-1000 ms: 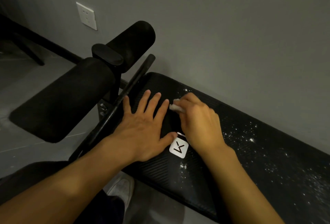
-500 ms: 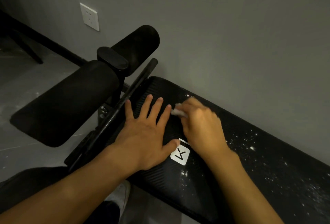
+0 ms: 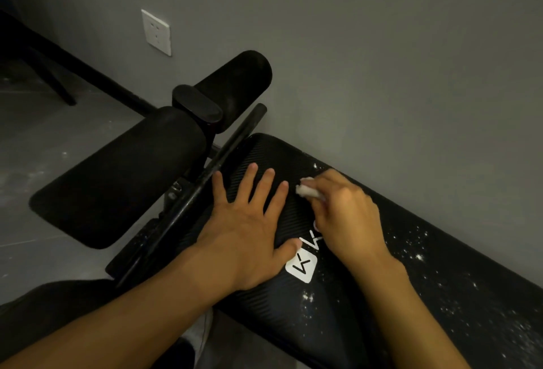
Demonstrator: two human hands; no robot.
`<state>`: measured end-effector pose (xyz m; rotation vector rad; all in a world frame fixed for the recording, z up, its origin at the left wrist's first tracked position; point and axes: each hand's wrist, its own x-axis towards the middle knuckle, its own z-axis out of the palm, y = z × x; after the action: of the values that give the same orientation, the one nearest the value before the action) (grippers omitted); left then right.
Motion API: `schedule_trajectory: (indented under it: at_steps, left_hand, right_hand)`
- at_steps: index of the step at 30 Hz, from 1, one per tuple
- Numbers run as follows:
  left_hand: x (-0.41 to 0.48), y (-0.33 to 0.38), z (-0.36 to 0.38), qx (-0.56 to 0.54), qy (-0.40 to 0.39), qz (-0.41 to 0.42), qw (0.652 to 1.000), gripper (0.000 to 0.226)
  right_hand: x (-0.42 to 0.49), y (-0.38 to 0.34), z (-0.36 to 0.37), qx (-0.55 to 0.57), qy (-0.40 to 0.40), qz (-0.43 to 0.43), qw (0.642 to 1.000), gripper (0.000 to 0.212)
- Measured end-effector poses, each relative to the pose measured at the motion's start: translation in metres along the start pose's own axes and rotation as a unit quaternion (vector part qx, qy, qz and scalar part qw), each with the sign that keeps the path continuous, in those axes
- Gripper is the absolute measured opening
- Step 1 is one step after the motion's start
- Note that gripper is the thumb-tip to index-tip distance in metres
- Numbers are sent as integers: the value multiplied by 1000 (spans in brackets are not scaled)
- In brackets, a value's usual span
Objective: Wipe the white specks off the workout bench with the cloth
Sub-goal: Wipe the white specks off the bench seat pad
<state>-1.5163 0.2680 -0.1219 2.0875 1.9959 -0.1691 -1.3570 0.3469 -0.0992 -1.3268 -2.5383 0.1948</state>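
The black ribbed workout bench (image 3: 346, 315) runs from centre to lower right along the wall. White specks (image 3: 417, 257) dot its right half, and a few lie near the far edge (image 3: 316, 166). My left hand (image 3: 249, 230) lies flat on the pad's left end, fingers spread. My right hand (image 3: 346, 216) is closed on a small white cloth (image 3: 305, 191), which pokes out past the fingertips and touches the pad near its far edge. A white logo square (image 3: 302, 268) shows between my hands.
Two black foam rollers (image 3: 126, 180) and a black bar (image 3: 223, 160) stand at the bench's left end. The grey wall (image 3: 382, 60) runs right behind the bench, with a white socket (image 3: 156, 32). Grey floor (image 3: 38, 139) lies to the left. My shoe (image 3: 199, 336) shows below.
My right hand with the cloth has shifted slightly to the right along the far edge of the pad. The left hand stays flat in place. The view has drifted a little.
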Motion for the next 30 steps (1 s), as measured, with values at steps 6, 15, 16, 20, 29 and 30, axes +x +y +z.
schedule_trajectory:
  at_steps: [6,15,16,20,29,30]
  left_hand:
    - [0,-1,0,-7,3,2,1000,90]
    - [-2,1,0,-1,5,3,1000,89]
    - [-1,2,0,0,3,1,1000,89]
    - [-2,1,-1,-1,1,-1,1000,88]
    - [-2,3,0,3,1,-4,1000,88]
    - [-2,3,0,4,2,-7,1000,88]
  right_hand:
    - [55,18,8,-9,24,61,998,23]
    - [51,8,10,-3,13,52,999,22]
    - [64,6,13,-11,16,62,998,20]
    - [71,1,17,37,7,44,998,20]
    - [51,21,10,-31,3,59,998,23]
    - [54,21,11,-29,4,64,997,23]
